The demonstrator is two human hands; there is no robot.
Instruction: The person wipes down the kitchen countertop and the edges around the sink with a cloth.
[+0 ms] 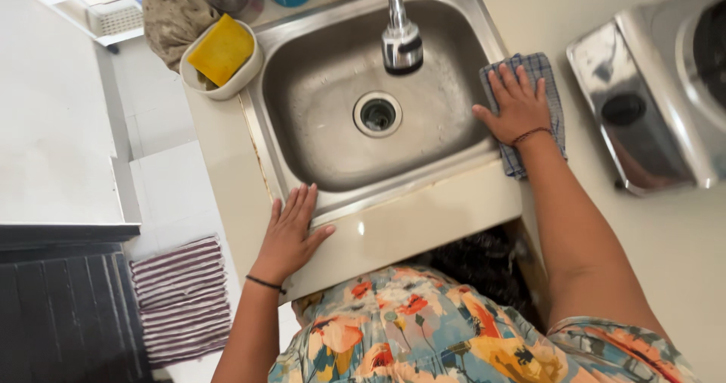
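My right hand (516, 105) lies flat, fingers spread, pressing a blue checked cloth (549, 118) onto the right rim of a stainless steel sink (446, 118). The cloth hangs partly over the counter beside the basin. My left hand (291, 232) rests palm down on the cream counter (408, 224) at the sink's front left corner, fingers together, holding nothing. A chrome tap (399, 39) reaches over the empty basin, above the round drain (377, 114).
A white bowl (242, 77) holding a yellow sponge (221, 49) sits left of the sink, a brownish rag (172, 16) behind it. A steel appliance (650, 103) stands at the right. A striped mat (181, 300) lies on the floor at lower left.
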